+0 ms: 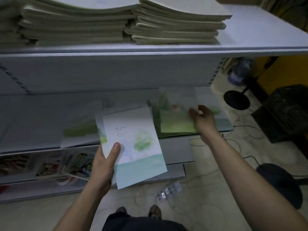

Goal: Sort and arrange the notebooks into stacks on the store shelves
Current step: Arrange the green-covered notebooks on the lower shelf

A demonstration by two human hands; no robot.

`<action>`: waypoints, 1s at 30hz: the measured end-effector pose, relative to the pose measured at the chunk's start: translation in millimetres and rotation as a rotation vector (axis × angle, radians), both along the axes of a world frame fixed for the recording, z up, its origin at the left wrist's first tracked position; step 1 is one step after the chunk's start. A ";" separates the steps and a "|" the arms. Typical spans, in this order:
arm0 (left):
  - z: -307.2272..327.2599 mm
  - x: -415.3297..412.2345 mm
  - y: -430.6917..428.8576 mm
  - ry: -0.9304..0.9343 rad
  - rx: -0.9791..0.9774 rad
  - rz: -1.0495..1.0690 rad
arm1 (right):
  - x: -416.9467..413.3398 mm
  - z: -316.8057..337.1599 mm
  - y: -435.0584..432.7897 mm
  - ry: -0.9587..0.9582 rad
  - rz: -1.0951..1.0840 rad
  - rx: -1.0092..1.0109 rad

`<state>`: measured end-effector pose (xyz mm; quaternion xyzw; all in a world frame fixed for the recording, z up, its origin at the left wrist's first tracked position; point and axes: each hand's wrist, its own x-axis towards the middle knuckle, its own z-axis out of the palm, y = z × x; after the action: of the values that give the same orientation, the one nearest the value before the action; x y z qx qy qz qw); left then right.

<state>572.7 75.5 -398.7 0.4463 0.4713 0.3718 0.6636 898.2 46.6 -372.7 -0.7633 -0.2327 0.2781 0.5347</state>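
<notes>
Leftmost, on the top shelf, grey-green stacks of notebooks lie side by side, spines outward, filling it from the left edge past the middle. Below and at the far left, the lower shelf holds trays of coloured packets, too blurred to name. On the middle shelf a loose notebook with a green patch on its cover lies flat near the front lip.

Just right of it, the left hand grips a bundle of notebooks from below, thumb pressed on the top cover and fingers curled beneath; the bundle is tilted in the air in front of the middle shelf, its top cover showing a pale tree over a blue-green band.

Further right, the right hand pinches the right edge of a green-covered notebook, thumb on top; it hangs over a pile of like covers at the shelf's right end, and blur hides whether they touch.

On the floor lie a blister pack and loose cables; at far right stand a black round base and a dark crate.
</notes>
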 end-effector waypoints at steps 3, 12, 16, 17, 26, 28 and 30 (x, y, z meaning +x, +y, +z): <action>-1.4 -4.8 -4.6 -0.003 -0.013 0.043 | 16.5 -17.7 20.0 -0.121 0.084 -0.166; -1.7 -16.1 -5.0 -0.018 -0.015 0.067 | -0.8 -36.3 34.5 -0.667 0.135 -0.510; 2.7 -20.7 -4.3 -0.023 -0.031 0.036 | -22.1 -30.7 24.6 -0.810 0.166 -0.379; 3.7 -23.1 -3.3 -0.024 -0.034 0.027 | -35.6 -26.5 19.9 -0.735 0.191 -0.262; 18.6 -32.2 4.7 -0.041 0.009 -0.029 | -174.3 0.8 -47.0 -0.070 0.276 0.139; 18.6 -34.1 5.8 -0.056 0.011 -0.053 | -179.3 2.3 -48.0 -0.083 0.226 0.139; 17.5 -36.7 6.9 -0.058 0.037 -0.078 | -181.8 2.0 -49.6 -0.100 0.206 0.138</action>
<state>536.0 82.3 -381.2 0.4657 0.4273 0.3668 0.6827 716.5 -3.1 -370.6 -0.7098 -0.3546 0.2765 0.5422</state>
